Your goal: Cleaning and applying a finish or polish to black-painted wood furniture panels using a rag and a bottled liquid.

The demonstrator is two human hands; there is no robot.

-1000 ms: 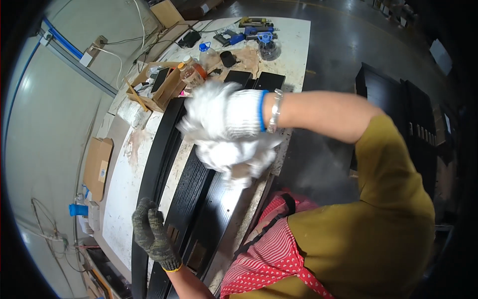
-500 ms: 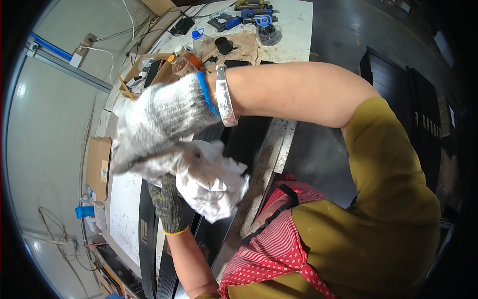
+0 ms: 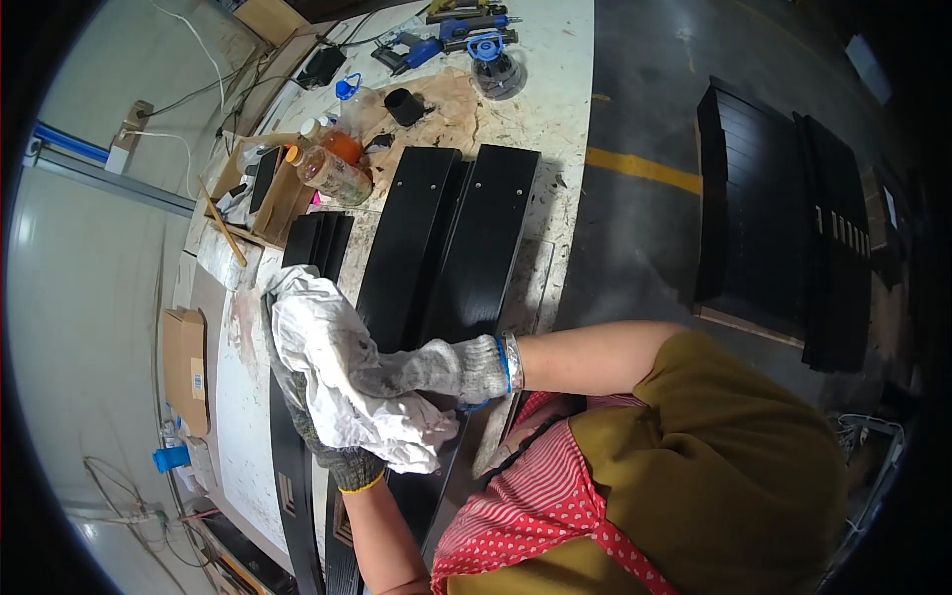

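My right hand [image 3: 426, 369], in a light grey knitted glove with a blue cuff, is closed on a crumpled white cloth [image 3: 332, 367]. The cloth hangs in loose folds in front of me. Below it, my left hand [image 3: 347, 464] wears a dark glove with a yellow cuff; the cloth hides most of its fingers. That hand lies beside a long black board [image 3: 290, 486] with a light emblem. Further up the table, two wider black boards [image 3: 405, 223] [image 3: 491, 223] with small metal dots lie side by side, partly under the cloth and my right hand.
A cardboard box of odds and ends [image 3: 283, 203] stands beside bottles [image 3: 332, 174]. Behind are a black cup [image 3: 404, 106], a blue-capped jug [image 3: 496, 69] and a blue nail gun [image 3: 412, 52]. Stacked black panels [image 3: 754, 208] rest on the floor to the right.
My right hand has come down and right, its forearm now lower, uncovering the boards and bottles. The cloth has shifted left and now covers more of my left hand.
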